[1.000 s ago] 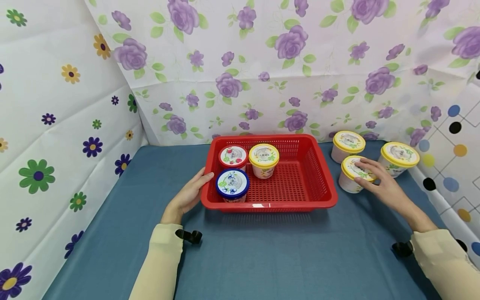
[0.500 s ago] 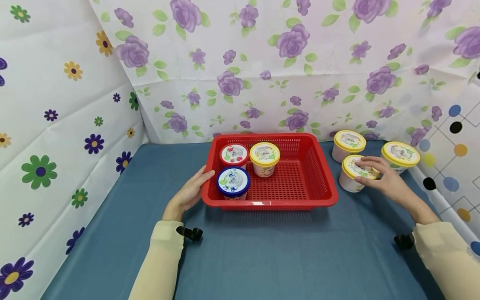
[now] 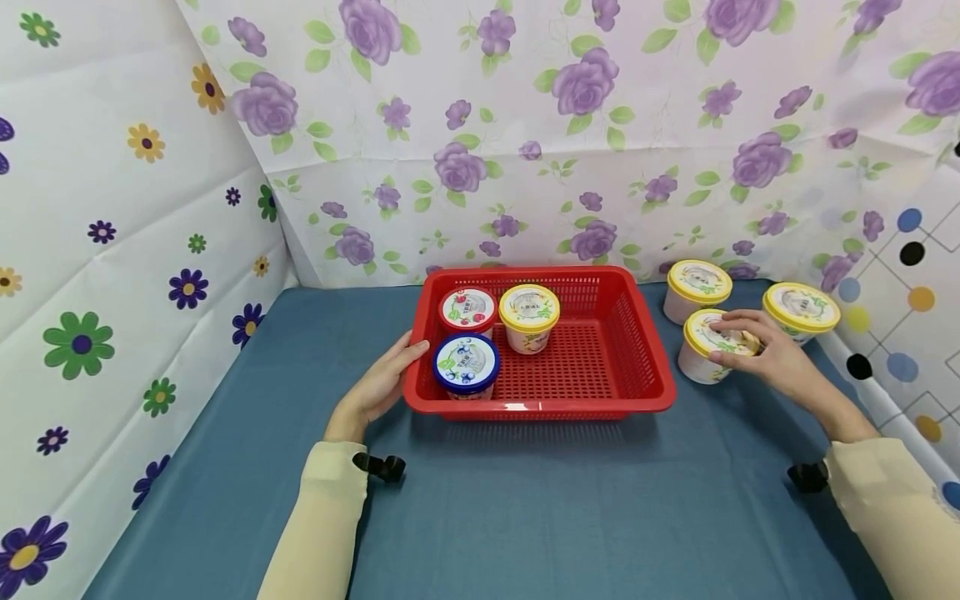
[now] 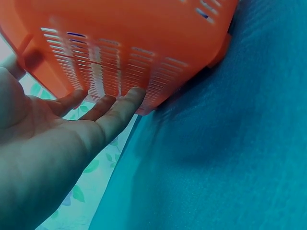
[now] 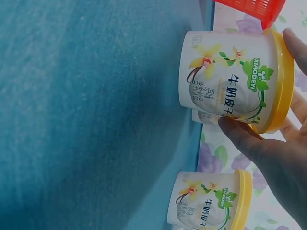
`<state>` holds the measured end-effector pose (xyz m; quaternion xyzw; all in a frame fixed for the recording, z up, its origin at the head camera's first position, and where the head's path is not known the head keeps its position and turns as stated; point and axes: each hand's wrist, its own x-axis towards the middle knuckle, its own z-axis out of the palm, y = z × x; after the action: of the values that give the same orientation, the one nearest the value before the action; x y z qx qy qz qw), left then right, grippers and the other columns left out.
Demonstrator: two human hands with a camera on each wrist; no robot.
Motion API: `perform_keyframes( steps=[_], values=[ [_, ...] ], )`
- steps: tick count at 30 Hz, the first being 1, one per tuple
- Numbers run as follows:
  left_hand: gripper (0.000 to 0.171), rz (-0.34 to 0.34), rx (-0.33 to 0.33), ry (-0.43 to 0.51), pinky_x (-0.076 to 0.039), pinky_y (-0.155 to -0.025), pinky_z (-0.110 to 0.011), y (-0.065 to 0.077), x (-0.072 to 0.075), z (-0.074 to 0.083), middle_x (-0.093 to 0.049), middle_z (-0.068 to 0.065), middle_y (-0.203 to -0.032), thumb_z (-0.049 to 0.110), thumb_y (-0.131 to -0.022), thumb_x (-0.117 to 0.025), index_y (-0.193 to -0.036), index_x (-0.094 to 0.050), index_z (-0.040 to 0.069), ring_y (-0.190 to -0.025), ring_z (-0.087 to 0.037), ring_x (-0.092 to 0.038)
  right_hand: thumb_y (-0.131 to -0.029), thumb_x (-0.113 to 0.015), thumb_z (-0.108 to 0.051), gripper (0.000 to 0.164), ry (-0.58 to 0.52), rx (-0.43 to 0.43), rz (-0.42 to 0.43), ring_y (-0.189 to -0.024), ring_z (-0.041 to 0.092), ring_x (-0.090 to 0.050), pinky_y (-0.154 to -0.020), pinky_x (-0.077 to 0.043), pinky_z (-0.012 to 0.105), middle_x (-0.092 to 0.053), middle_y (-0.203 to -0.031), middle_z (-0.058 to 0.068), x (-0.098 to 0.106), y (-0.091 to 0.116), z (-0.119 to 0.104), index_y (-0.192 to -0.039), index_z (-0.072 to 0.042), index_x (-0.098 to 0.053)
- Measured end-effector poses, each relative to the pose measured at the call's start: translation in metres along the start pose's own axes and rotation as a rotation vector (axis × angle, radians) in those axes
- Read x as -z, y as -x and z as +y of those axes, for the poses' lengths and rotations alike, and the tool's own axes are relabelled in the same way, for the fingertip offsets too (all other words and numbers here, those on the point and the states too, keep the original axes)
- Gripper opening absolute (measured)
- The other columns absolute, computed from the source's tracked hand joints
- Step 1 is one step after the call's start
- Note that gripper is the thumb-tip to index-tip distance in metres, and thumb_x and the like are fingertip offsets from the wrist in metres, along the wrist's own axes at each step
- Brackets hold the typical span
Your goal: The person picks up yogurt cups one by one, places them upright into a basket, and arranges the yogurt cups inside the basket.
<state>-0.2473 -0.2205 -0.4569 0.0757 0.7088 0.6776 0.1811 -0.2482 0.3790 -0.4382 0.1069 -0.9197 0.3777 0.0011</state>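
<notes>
My left hand (image 3: 377, 385) grips the left rim of a red plastic basket (image 3: 577, 407). Its thumb lies over the rim, and in the left wrist view the fingers (image 4: 125, 108) are against the slotted outer wall. On the right, my right hand (image 3: 776, 362) holds a yellow-lidded tub (image 3: 701, 360) printed with vanilla flowers. One finger is on the lid and the thumb is at the side, just under the lid's edge in the right wrist view. That tub stands upright on the blue cloth. Inside the basket are a red-lidded tub (image 3: 468, 309), a blue-lidded tub (image 3: 467, 364) and another yellow-lidded tub (image 3: 529, 308).
Two more yellow-lidded tubs stand close by the right hand, one behind (image 3: 697, 283) and one to the right (image 3: 802, 310). A blue cloth (image 3: 585, 508) covers the table. Flowered sheets (image 3: 480, 125) rise at the back and left, a dotted sheet (image 3: 900, 333) at the right.
My right hand's fingers have settled a little further around the yellow-lidded tub, which stays in place. The left hand stays at the basket's rim. The head view has shifted slightly.
</notes>
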Motion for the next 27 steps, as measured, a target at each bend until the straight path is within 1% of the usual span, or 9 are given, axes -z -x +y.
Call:
perform_keyframes(
  steps=[4, 8, 13, 18, 27],
  values=[
    [0.075, -0.004, -0.002, 0.006, -0.054, -0.103, -0.037, -0.0001, 0.0000, -0.0001, -0.046, -0.015, -0.156, 0.049, -0.107, -0.053, -0.167, -0.018, 0.023, -0.129, -0.024, -0.058, -0.097, -0.076, -0.033, 0.057, -0.015, -0.002, -0.001, -0.141, 0.046, -0.027, -0.105, -0.025, 0.076, -0.034, -0.154, 0.020, 0.0017, 0.0011, -0.0009, -0.144, -0.006, -0.058],
    [0.073, -0.005, -0.004, 0.013, -0.054, -0.102, -0.036, 0.0000, 0.0000, 0.0001, -0.046, -0.015, -0.156, 0.048, -0.107, -0.052, -0.167, -0.018, 0.024, -0.127, -0.024, -0.059, -0.097, -0.077, -0.034, 0.058, -0.018, -0.008, -0.009, -0.142, 0.046, -0.027, -0.105, -0.025, 0.076, -0.034, -0.155, 0.020, 0.0032, -0.0004, -0.0016, -0.144, -0.007, -0.058],
    [0.073, -0.008, -0.008, 0.009, -0.055, -0.101, -0.036, 0.0004, 0.0004, 0.0003, -0.043, -0.014, -0.158, 0.048, -0.107, -0.052, -0.168, -0.018, 0.024, -0.131, -0.026, -0.055, -0.095, -0.079, -0.033, 0.058, -0.011, 0.003, -0.018, -0.141, 0.047, -0.029, -0.105, -0.025, 0.075, -0.035, -0.153, 0.021, 0.0049, -0.0032, -0.0024, -0.142, -0.006, -0.060],
    [0.073, -0.011, -0.011, 0.007, -0.055, -0.100, -0.036, 0.0004, 0.0007, -0.0004, -0.044, -0.015, -0.157, 0.048, -0.107, -0.052, -0.167, -0.019, 0.024, -0.130, -0.026, -0.056, -0.094, -0.080, -0.031, 0.056, -0.008, 0.015, -0.022, -0.140, 0.046, -0.029, -0.104, -0.026, 0.074, -0.035, -0.153, 0.021, 0.0046, -0.0040, 0.0014, -0.141, -0.006, -0.062],
    [0.073, -0.010, -0.013, 0.009, -0.054, -0.102, -0.036, 0.0002, 0.0000, -0.0004, -0.043, -0.015, -0.158, 0.047, -0.107, -0.052, -0.167, -0.019, 0.023, -0.133, -0.026, -0.053, -0.095, -0.079, -0.031, 0.057, -0.008, 0.007, -0.024, -0.142, 0.046, -0.027, -0.105, -0.023, 0.078, -0.033, -0.157, 0.021, 0.0042, -0.0045, 0.0058, -0.143, -0.008, -0.059]
  ],
)
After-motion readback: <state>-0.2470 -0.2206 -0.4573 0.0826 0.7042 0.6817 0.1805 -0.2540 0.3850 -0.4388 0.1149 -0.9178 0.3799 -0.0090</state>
